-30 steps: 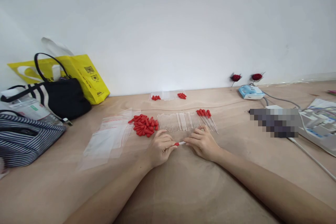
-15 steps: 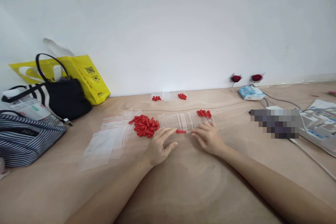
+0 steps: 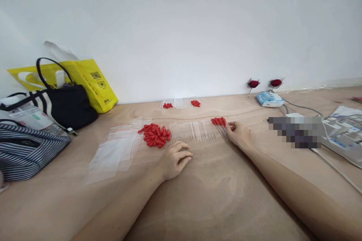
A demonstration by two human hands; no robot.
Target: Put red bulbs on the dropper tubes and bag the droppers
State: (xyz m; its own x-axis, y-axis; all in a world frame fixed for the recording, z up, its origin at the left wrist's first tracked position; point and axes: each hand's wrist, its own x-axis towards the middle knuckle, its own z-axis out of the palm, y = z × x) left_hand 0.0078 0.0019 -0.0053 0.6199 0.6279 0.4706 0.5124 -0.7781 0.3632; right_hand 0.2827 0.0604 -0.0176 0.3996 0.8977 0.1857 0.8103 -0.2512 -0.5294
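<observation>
My right hand (image 3: 239, 135) pinches a glass dropper at the right end of a small group of droppers with red rubber bulbs (image 3: 219, 121); the fingers partly hide it. Left of these lies a close row of clear glass dropper tubes (image 3: 192, 131) without bulbs. My left hand (image 3: 175, 161) rests just in front of the row's left end, its fingers apart and nothing in them. Beside that row is a pile of loose red rubber bulbs (image 3: 155, 135).
Clear zip bags (image 3: 113, 150) lie at the left, and two small bags with red bulbs (image 3: 181, 103) near the wall. A yellow bag (image 3: 98, 86), black handbag (image 3: 73, 107) and striped pouch (image 3: 31, 154) stand far left. A tissue pack (image 3: 270, 99) and cables (image 3: 336, 171) lie right.
My right hand has moved right and slightly back with the dropper, from the middle to the group's right end. My left hand has let go of the red bulb and eased slightly back toward me.
</observation>
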